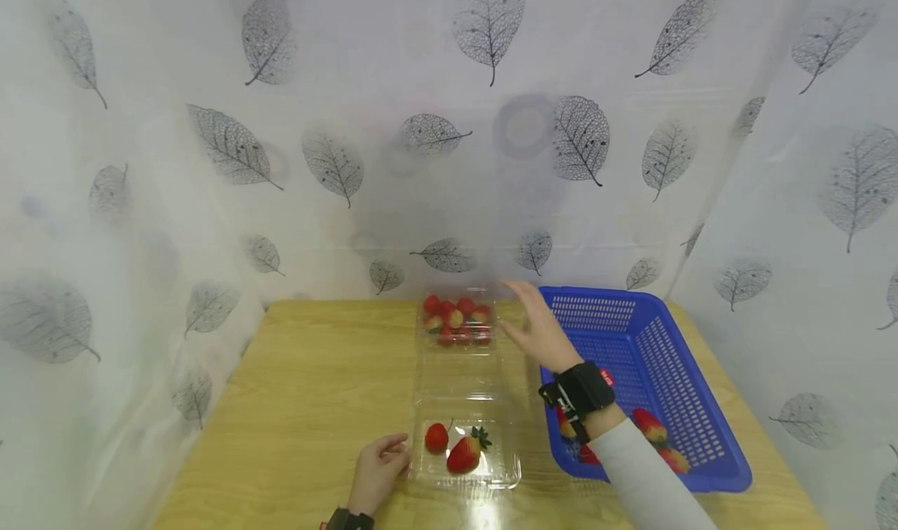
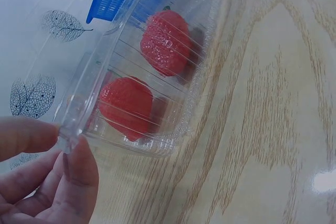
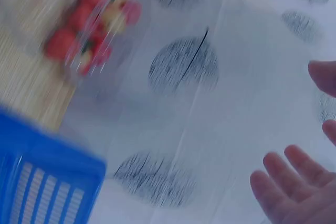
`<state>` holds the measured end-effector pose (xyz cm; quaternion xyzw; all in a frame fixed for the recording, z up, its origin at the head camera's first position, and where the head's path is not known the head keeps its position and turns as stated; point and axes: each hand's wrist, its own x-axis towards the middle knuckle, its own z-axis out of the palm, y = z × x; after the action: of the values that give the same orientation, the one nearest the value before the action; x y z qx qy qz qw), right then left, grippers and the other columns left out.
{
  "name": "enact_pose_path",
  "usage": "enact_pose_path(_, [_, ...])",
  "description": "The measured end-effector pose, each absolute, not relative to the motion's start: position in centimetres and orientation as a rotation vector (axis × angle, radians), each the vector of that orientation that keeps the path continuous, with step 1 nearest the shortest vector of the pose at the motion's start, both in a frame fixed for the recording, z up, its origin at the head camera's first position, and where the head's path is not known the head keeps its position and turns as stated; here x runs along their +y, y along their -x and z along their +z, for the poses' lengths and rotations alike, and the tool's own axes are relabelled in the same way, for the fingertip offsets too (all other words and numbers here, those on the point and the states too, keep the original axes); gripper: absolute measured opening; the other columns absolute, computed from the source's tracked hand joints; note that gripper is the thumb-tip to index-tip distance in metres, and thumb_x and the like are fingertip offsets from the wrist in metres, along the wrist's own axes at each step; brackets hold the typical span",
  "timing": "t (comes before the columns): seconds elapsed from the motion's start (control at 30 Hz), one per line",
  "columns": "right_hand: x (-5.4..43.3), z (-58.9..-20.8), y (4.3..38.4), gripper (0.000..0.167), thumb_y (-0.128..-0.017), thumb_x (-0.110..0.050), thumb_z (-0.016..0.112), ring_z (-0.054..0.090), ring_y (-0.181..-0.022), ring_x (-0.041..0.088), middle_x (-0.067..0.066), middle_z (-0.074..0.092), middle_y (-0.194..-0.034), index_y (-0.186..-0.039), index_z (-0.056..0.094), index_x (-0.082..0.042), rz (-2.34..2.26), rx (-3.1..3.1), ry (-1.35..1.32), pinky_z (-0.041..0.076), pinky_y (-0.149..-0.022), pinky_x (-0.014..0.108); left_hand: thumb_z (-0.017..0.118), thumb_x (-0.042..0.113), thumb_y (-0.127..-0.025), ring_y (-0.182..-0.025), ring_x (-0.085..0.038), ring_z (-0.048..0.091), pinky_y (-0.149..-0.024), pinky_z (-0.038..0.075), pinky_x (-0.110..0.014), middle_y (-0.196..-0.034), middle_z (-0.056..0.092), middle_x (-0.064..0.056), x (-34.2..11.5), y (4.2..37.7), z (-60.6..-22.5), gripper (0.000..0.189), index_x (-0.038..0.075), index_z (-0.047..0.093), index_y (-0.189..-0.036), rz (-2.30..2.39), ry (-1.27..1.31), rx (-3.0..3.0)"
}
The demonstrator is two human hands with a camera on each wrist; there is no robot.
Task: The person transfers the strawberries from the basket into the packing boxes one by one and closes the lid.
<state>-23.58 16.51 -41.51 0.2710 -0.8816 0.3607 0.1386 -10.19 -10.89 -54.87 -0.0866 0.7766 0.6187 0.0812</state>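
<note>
Clear plastic box [image 1: 501, 468] with two strawberries [image 1: 464, 454], just right of left hand [image 1: 380, 466] — pinched by it at the rim [image 2: 73, 121]. Probably light, slippery, easy to dent; best held at firmer corner, never squeezed hard. Farther ahead, with right hand [image 1: 537, 333] spread — without any load.

Pale right sleeve [image 1: 648, 479], black strapped wrist camera [image 1: 584, 391] with red tag [image 1: 606, 377], black left wristband [image 1: 351, 520]
</note>
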Motion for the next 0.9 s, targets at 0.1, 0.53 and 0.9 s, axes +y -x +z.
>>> enact_pose_path(0.1, [19.0,-42.1,23.9,0.067,-0.081,-0.005,0.066,0.033,-0.124,0.039,0.021,0.030,-0.137,-0.139,0.031,-0.006,0.967,-2.586,-0.604,0.034,-0.098,0.055,0.061,0.002,-0.081,-0.070,-0.013,0.060,-0.060,0.052,-0.024,-0.087,0.060,-0.010,-10.8,10.3,-54.8,0.037,-0.014,0.054,-0.113,1.855,0.258,2.323])
enact_pose_path(0.53, [25.8,-47.2,23.7,0.083,-0.078,-0.015,0.069,0.025,-0.117,0.062,0.038,0.016,-0.136,-0.142,0.018,-0.004,0.760,-3.096,-0.037,0.035,-0.083,0.069,0.060,0.002,-0.080,-0.071,-0.013,0.060,-0.061,0.053,-0.025,-0.086,0.060,-0.008,-10.7,10.3,-54.6,0.037,-0.013,0.054,-0.113,1.822,0.290,2.319])
enact_pose_path(0.9, [27.6,-51.7,23.5,0.066,-0.071,-0.012,0.069,0.042,-0.110,0.054,0.040,0.040,-0.123,-0.128,0.042,0.007,0.692,-3.375,-0.184,0.040,-0.086,0.060,0.060,0.002,-0.081,-0.071,-0.013,0.060,-0.062,0.053,-0.026,-0.086,0.060,-0.008,-10.7,10.3,-54.7,0.037,-0.013,0.054,-0.114,1.814,0.303,2.316])
